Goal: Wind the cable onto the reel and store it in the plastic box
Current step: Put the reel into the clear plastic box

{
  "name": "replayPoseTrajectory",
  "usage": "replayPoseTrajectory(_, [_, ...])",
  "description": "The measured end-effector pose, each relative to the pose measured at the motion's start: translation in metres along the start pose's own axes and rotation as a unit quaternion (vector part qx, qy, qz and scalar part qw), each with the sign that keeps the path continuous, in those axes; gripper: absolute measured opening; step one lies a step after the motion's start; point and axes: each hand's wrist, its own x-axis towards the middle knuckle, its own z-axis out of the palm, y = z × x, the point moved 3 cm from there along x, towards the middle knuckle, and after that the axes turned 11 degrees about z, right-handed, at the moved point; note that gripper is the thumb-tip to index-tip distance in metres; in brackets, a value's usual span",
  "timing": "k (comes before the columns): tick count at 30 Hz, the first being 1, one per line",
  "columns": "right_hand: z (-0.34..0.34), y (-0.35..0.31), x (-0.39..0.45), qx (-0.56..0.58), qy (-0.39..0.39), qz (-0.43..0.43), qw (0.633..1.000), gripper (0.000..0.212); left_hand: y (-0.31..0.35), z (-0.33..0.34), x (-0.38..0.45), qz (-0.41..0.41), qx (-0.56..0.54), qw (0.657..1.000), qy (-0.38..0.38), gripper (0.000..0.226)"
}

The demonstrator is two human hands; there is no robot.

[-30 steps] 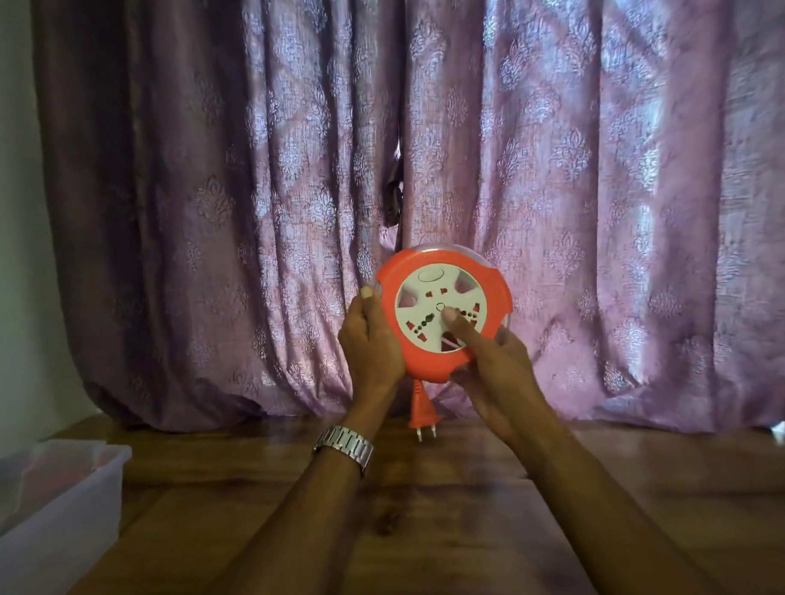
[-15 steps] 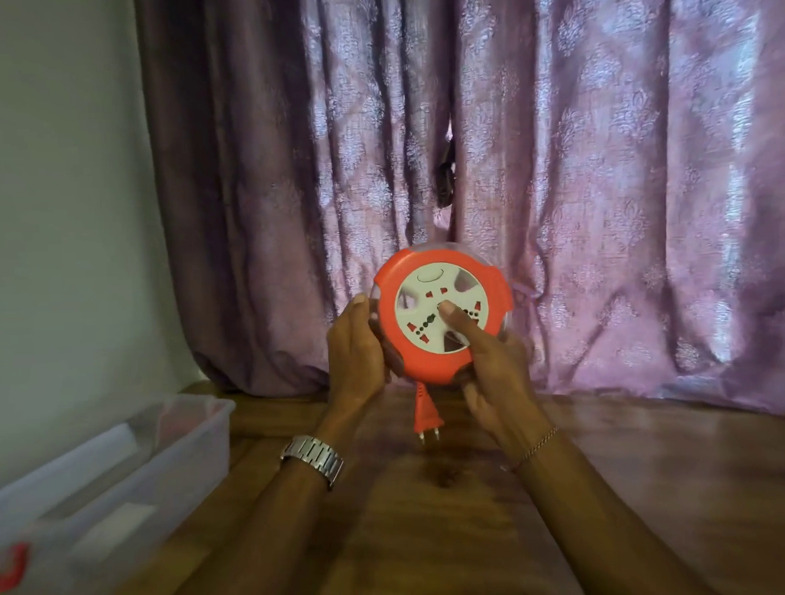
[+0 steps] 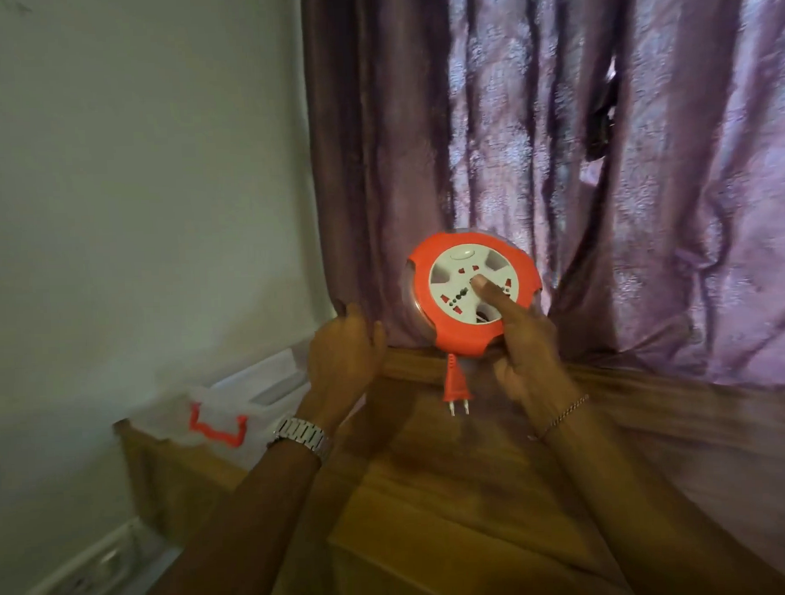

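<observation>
The round orange cable reel (image 3: 459, 339) with a white socket face is held upright above the wooden table (image 3: 455, 495). My right hand (image 3: 526, 355) grips its lower right rim, thumb pressed across the white face. A short orange plug (image 3: 457, 386) dangles below the reel. My left hand (image 3: 341, 357) hangs apart from the reel on its left, fingers loosely curled and holding nothing. The clear plastic box (image 3: 260, 386) with an orange latch (image 3: 217, 430) stands at the table's left end, partly hidden by my left wrist.
A purple patterned curtain (image 3: 601, 201) hangs right behind the reel down to the table's back edge. A pale wall (image 3: 134, 217) fills the left. The table's left edge drops off just beyond the box.
My left hand has let go of the reel and moved left. The view has swung left, bringing the plastic box closer to the middle. My right hand keeps its grip.
</observation>
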Motion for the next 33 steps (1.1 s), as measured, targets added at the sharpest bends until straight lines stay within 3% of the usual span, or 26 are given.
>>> replayPoseTrajectory(5, [0.025, 0.035, 0.0, -0.006, -0.02, 0.065, 0.998, 0.054, -0.026, 0.003, -0.029, 0.027, 0.18, 0.977, -0.113, 0.038])
replayPoseTrajectory(7, [0.033, 0.044, 0.0, -0.006, -0.025, 0.075, 0.997, 0.053, -0.027, 0.001, -0.036, 0.05, 0.189, 0.97, -0.142, 0.03])
replayPoseTrajectory(10, [0.039, 0.05, 0.0, -0.011, -0.032, 0.085, 0.996, 0.054, -0.021, -0.004, -0.035, 0.104, 0.21, 0.965, -0.116, 0.032])
replayPoseTrajectory(14, [0.034, 0.044, 0.004, -0.013, -0.027, 0.084, 0.996, 0.057, -0.018, 0.008, -0.034, 0.121, 0.246, 0.948, -0.163, 0.032])
replayPoseTrajectory(23, [-0.017, -0.014, 0.005, -0.009, 0.028, 0.049, 0.998, 0.057, 0.035, 0.023, -0.029, 0.254, 0.013, 0.947, -0.196, 0.045])
replayPoseTrajectory(28, [-0.058, -0.057, -0.002, -0.01, 0.028, 0.035, 0.999, 0.073, 0.091, 0.032, -0.029, 0.306, -0.105, 0.923, -0.208, 0.044])
replayPoseTrajectory(33, [-0.102, -0.103, -0.016, -0.041, 0.034, 0.026, 0.998, 0.057, 0.149, 0.04, -0.033, 0.356, -0.158, 0.901, -0.192, 0.051])
